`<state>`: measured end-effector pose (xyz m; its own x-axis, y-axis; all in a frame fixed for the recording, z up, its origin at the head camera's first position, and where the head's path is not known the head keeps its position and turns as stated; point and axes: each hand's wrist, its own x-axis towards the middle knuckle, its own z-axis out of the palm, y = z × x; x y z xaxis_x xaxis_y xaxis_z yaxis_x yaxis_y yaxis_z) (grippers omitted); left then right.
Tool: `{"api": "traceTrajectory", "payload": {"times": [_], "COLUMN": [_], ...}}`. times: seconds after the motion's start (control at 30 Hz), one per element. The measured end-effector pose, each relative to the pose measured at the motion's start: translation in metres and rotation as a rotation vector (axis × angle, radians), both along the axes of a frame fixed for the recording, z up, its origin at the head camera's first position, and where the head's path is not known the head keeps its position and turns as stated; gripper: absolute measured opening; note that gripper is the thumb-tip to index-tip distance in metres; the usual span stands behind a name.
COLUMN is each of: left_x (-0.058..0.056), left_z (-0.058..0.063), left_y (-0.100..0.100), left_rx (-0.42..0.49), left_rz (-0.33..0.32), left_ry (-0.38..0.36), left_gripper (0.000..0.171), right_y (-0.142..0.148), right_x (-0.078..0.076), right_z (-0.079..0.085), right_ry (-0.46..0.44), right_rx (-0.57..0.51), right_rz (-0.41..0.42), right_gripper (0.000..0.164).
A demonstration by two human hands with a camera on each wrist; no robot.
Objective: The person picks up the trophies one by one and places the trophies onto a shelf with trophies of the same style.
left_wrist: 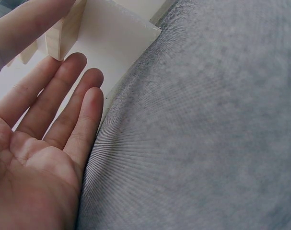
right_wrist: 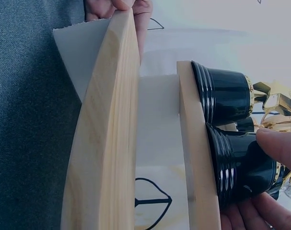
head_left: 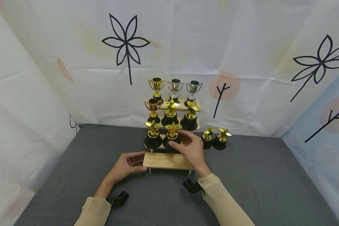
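Head view: our right hand [head_left: 192, 150] has fingers clamped on star trophy [head_left: 171, 136]; our left hand [head_left: 125, 165], fingers straight, thumb apart, at bottom step [head_left: 166, 161], left end.

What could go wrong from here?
1. The gold star trophy gripped by the right hand sits close beside another star trophy on that step; a sideways nudge might topple its neighbour.
2. The left hand is at the bottom step's left end; a bump could shift the tiered stand, perhaps upsetting the cup trophies up top.
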<state>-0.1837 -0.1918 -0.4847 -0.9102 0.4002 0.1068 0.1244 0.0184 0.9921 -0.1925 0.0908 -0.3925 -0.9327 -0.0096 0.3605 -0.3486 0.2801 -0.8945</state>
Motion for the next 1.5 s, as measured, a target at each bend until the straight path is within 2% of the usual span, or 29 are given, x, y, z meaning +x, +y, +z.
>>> {"api": "traceTrajectory", "payload": {"times": [0.3,0.73,1.07,1.3,1.5], "left_x": [0.0,0.0,0.0,0.001,0.0], "left_z": [-0.001,-0.002,-0.001,-0.001,0.0], "left_y": [0.0,0.0,0.0,0.0,0.001], "left_rx": [0.002,-0.002,-0.01,-0.014,-0.017], "left_rz": [-0.002,-0.005,-0.002,0.008,0.008], "left_ry": [-0.007,-0.002,0.01,0.007,0.011], "left_gripper": [0.067,0.068,0.067,0.067,0.067], "right_y": [0.009,0.033,0.048,0.071,0.094], "right_x": [0.004,0.026,0.026,0.02,0.014], "right_z": [-0.001,0.0,0.002,0.007,0.009], "right_ry": [0.015,0.051,0.063,0.049,0.019], "right_rx": [-0.047,-0.037,-0.08,-0.098,-0.12], "right_rz": [0.02,0.031,0.024,-0.048,-0.161], "right_gripper": [0.051,0.047,0.043,0.044,0.043]}}
